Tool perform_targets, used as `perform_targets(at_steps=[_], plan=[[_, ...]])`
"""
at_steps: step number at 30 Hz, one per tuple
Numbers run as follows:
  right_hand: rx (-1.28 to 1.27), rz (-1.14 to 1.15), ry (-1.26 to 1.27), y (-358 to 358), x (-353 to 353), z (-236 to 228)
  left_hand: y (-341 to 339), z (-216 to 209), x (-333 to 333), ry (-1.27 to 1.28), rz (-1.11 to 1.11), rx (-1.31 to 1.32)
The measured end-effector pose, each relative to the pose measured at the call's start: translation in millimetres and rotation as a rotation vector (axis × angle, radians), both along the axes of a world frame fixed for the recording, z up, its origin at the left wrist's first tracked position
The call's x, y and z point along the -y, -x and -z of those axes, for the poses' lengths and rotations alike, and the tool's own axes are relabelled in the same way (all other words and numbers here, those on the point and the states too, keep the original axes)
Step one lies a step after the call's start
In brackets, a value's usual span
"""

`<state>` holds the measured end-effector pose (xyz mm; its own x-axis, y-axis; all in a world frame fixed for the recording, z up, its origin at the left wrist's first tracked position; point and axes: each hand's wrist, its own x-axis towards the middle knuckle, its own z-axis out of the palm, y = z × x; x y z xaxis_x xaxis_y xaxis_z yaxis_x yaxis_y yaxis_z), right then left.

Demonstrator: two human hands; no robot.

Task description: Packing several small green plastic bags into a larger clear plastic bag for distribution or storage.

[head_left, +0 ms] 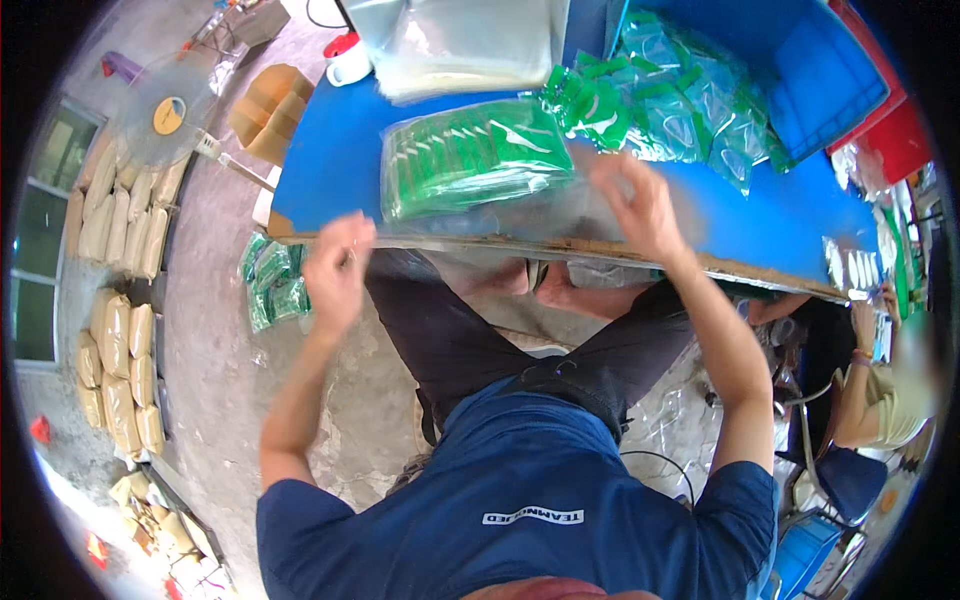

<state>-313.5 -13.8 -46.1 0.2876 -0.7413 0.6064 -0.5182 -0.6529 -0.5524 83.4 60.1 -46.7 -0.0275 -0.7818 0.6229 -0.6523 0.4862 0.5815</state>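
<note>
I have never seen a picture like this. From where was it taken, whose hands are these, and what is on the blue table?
There is no machine here. A wide camera on the person's head looks down, so straight edges look bent. The two bare hands are the wearer's own. The left hand is at the table's near edge; the right hand is near the right end of a clear bag of green packets. Blur hides whether either holds anything. The blue table also carries clear plastic sheets or bags, a white mug with a red top, and a loose pile of green-and-clear packets.
</note>
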Motion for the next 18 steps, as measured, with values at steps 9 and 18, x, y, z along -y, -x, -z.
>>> perform_targets(at_steps=[9,18], plan=[[0.357,-0.023,0.097,-16.8,91.0,-149.1,-32.7,-152.6,128.1,-0.026,0.163,-0.401],[0.568,-0.199,-0.189,-12.1,69.3,-138.5,-24.2,-128.3,107.8,-0.143,0.127,-0.465]])
